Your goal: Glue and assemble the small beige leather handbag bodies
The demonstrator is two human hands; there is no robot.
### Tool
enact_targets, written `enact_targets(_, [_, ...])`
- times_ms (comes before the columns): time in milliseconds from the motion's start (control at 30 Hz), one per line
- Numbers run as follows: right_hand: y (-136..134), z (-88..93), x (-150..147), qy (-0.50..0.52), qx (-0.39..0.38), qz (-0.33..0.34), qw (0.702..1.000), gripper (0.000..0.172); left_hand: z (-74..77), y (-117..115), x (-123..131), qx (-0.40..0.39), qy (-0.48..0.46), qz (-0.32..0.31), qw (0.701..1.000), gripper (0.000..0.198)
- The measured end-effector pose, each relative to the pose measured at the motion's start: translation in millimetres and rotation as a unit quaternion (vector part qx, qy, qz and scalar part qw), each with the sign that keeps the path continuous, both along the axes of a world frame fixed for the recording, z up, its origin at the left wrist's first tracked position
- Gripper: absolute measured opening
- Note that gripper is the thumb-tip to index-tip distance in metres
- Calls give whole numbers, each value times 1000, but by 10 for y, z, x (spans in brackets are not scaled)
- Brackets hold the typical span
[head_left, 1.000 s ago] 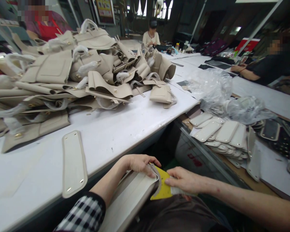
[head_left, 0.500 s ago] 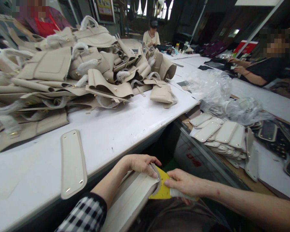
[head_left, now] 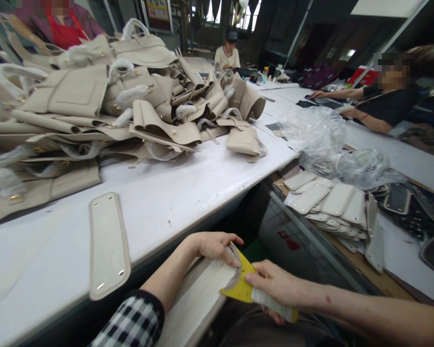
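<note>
Low in the view, my left hand [head_left: 211, 246] presses down on the end of a beige bag panel [head_left: 198, 299] that rests on my lap. My right hand [head_left: 277, 284] grips a yellow scraper [head_left: 244, 284] with a white-wrapped handle, its blade set against the rounded end of that panel. A flat beige base piece [head_left: 106, 243] with metal studs lies on the white table [head_left: 173, 193] just left of my hands.
A big heap of beige bag parts [head_left: 123, 101] covers the table's far left. Several white base pieces [head_left: 329, 202] and crumpled clear plastic [head_left: 332, 144] lie on the right bench. Dark base pieces [head_left: 415, 207] sit further right. Other people work at the back and right.
My right hand has slid the yellow scraper slightly down and toward me along the panel's end. The left hand stays put. The view has tilted a little.
</note>
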State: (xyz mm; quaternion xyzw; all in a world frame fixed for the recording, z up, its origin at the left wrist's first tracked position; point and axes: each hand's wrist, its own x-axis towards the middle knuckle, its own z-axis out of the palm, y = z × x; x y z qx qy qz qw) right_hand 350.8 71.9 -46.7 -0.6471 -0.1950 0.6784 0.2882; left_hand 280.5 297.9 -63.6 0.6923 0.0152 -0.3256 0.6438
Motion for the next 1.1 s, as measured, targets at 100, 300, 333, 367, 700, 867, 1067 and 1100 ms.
enact_targets(100, [11,-3,-90,2,-3,-39,999,48,-9,-16,-9,8,0,8,1000,91])
enact_targets(300, [118,22,-298,43,12,-98,994,52,-25,-68,-65,-80,37,75,993,94])
enact_targets(333, [136,26,-339,45,11,-110,993,52,-35,-81,-76,-104,36,86,990,96])
enact_targets(367, [154,28,-383,50,7,-120,991,51,-43,-94,-85,-124,34,95,987,99])
enact_targets(700, [121,-38,-698,128,-2,-151,980,56,82,-126,-247,-96,-28,280,955,74])
enact_targets(867, [-92,73,-503,-34,125,-239,962,59,249,-170,-593,11,-33,379,925,53])
enact_targets(1067, [213,-158,-261,-104,157,-289,939,54,291,-318,-820,156,-34,352,922,50])
enact_targets(1100, [265,-211,-259,-103,160,-276,942,54,279,-327,-823,170,-44,342,923,49])
